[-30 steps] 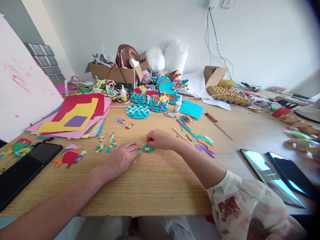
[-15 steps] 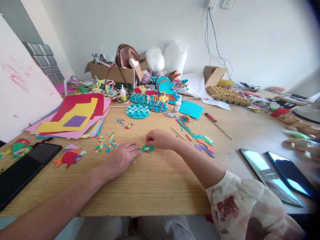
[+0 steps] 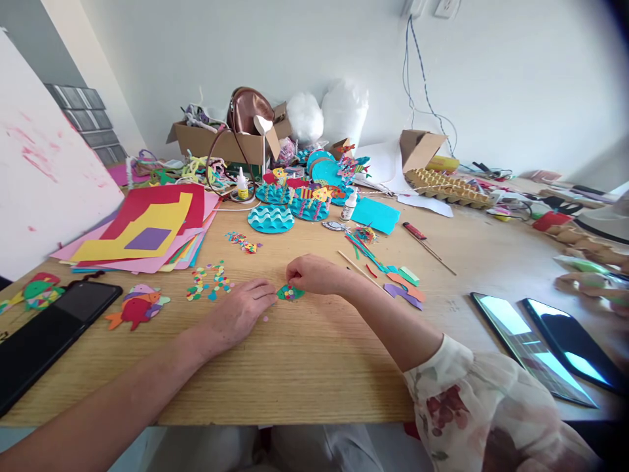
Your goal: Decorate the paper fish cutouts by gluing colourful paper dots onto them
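A small green paper fish (image 3: pixel 289 293) dotted with coloured paper circles lies on the table between my hands. My left hand (image 3: pixel 244 308) rests flat with its fingers stretched out, the fingertips at the fish's left end. Over the fish's right end, my right hand (image 3: pixel 310 274) is closed with thumb and finger pinched downward; whatever is between them is too small to make out. Loose paper dots (image 3: pixel 210 280) are scattered left of my left hand, and a single pink dot (image 3: pixel 266 318) lies below its fingers. Several finished paper fish (image 3: pixel 136 306) lie further left.
Stacked coloured paper (image 3: pixel 142 226) and a dark phone (image 3: pixel 59 328) are on the left. Glue bottles (image 3: pixel 349 206), wavy blue paper pieces (image 3: pixel 270 219) and a cutter (image 3: pixel 414 231) sit further back. Paper scraps (image 3: pixel 403 288) and two phones (image 3: pixel 533 347) are on the right.
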{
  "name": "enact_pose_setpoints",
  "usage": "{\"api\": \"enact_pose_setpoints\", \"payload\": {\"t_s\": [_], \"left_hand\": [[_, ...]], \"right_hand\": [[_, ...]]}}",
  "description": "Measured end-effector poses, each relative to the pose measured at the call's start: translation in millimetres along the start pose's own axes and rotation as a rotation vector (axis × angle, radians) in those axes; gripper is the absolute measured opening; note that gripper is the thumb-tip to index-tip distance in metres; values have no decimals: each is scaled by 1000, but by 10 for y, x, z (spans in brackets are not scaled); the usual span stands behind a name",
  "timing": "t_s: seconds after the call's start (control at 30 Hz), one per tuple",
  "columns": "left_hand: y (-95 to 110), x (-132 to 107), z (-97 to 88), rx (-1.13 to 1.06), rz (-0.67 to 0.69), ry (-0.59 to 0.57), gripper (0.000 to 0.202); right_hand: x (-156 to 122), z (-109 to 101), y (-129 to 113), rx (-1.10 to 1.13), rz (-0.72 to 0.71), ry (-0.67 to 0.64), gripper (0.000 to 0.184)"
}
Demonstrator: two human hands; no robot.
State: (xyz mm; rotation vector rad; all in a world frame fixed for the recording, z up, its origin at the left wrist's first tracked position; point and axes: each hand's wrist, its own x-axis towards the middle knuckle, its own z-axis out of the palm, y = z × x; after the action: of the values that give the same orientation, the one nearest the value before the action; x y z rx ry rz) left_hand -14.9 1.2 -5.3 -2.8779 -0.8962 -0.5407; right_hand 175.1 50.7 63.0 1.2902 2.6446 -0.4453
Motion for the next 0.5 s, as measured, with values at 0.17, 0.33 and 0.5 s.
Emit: {"api": "enact_pose_setpoints", "payload": {"t_s": [0.17,0.33,0.5], "left_hand": [[7,-1,-3,-35,-14,3,22],[-44,13,-76,-74,-105,84,32],[-208,-24,-254,-66,-191,101,29]], "right_hand": [[-7,9,-21,5,4,3,23],[-160,-103,-43,143,29,225,19],[-462,-138,-107,232,9,359,15]]}}
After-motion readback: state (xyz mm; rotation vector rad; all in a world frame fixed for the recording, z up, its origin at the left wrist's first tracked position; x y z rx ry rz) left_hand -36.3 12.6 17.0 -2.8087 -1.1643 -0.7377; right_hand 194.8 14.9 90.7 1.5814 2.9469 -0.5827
